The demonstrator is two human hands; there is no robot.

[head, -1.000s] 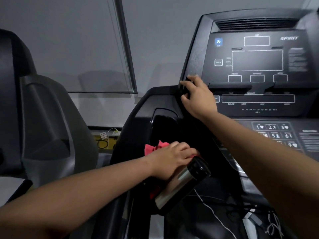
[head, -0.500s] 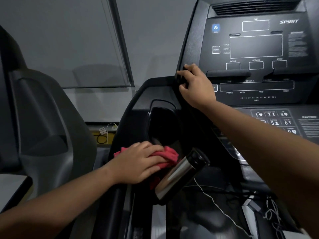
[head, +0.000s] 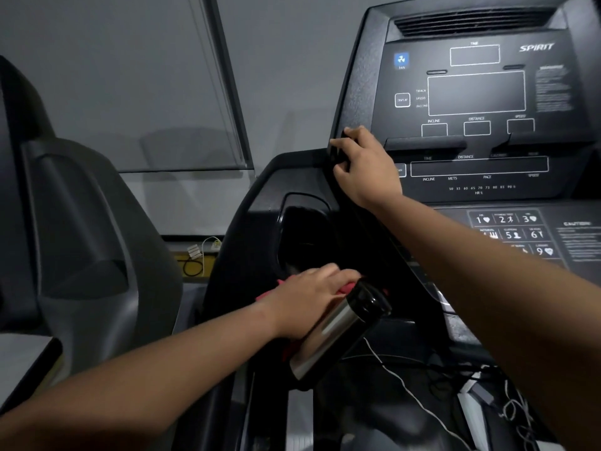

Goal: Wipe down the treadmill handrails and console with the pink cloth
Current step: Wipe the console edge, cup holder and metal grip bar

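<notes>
My left hand [head: 312,297] lies palm down on the pink cloth [head: 267,295], fingers curled over it and gripping it against the black side panel of the treadmill. Most of the cloth is hidden under my palm. A pink edge shows on the wrist side of the hand, a little peeks out past my fingertips, and a darker red fold hangs just below the heel of the hand. Right above my knuckles is the glossy black cup holder recess [head: 305,232]. A steel flask [head: 335,333] with a black cap leans tilted just beside my fingers, on their right and below them; I cannot tell whether it touches my hand.

My right hand [head: 367,170] is up and to the right of my left, well apart from it. It grasps the left edge of the console [head: 474,92], thumb and fingers wrapped round the rim. To the right of that hand run the dark display windows and, lower down by my forearm, the numbered keypad [head: 517,232]. A thin white cable [head: 406,385] trails below the flask. Far to the left of my left arm stands a neighbouring grey machine [head: 81,239].
</notes>
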